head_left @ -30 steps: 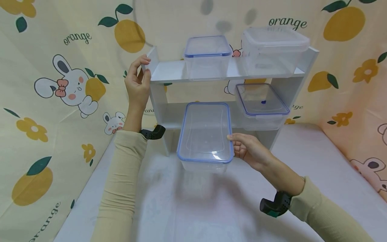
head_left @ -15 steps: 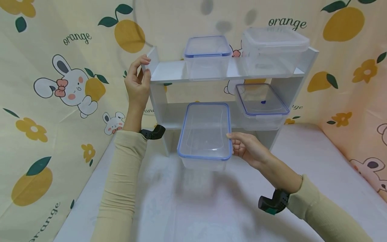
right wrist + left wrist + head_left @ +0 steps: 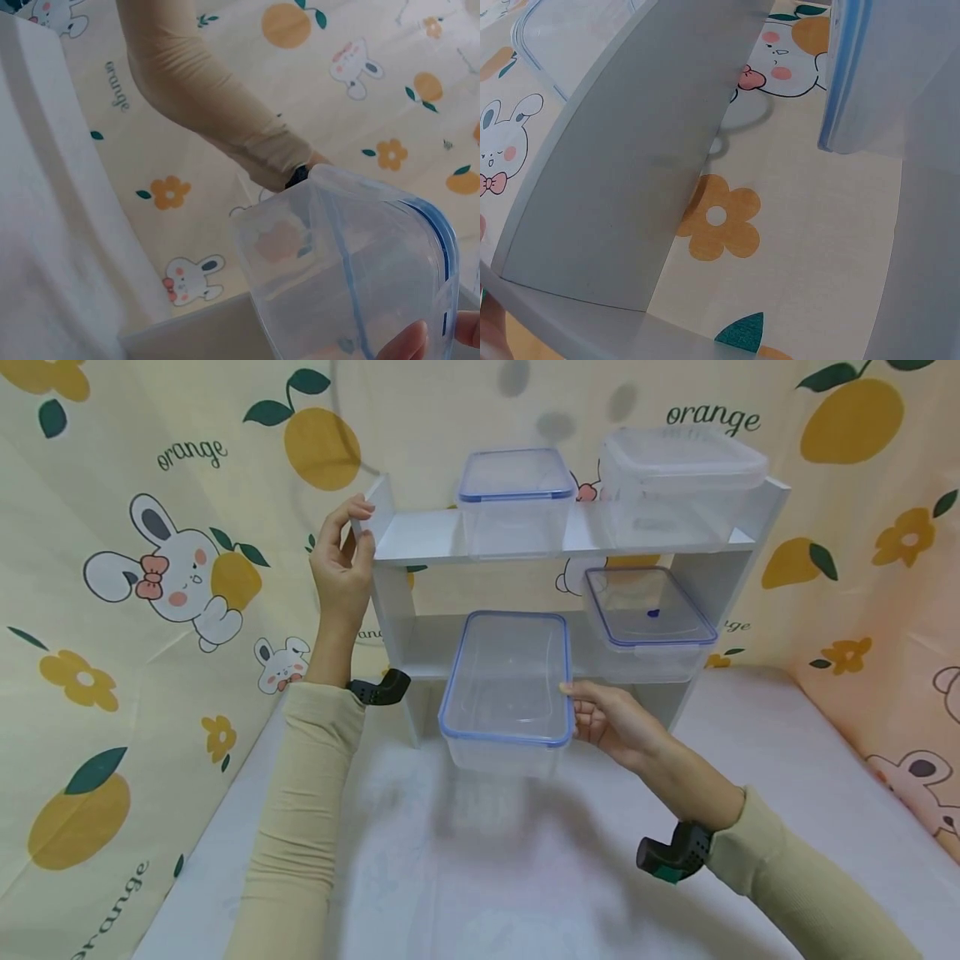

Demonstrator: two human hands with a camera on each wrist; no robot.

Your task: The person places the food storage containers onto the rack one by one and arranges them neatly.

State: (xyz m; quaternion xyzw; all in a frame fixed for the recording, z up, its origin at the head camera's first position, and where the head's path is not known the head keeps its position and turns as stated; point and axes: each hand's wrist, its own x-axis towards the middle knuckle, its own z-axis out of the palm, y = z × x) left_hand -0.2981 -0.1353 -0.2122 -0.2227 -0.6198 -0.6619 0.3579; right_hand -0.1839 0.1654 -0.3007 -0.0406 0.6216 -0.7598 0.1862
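My right hand (image 3: 618, 727) holds a clear plastic food container (image 3: 510, 685) with a blue-rimmed lid by its right side, thumb on the lid rim. The container is in front of the middle level of a white shelf (image 3: 431, 647), its near end jutting out over the table; whether it touches the board is hard to tell. In the right wrist view, fingertips (image 3: 405, 343) press against the container's wall. My left hand (image 3: 343, 556) grips the upper left side panel of the shelf, and only a sliver of it shows in the left wrist view.
Another blue-rimmed container (image 3: 517, 502) and a larger clear box (image 3: 678, 489) stand on the top board. A container with a dark blue rim (image 3: 648, 618) sits at the right of the middle level. Patterned cloth (image 3: 172, 735) hangs behind; a white table (image 3: 480, 877) lies below.
The held container and my right hand have moved slightly away from me, toward the shelf, its near end rising a little in view. My left hand has stayed on the side panel.
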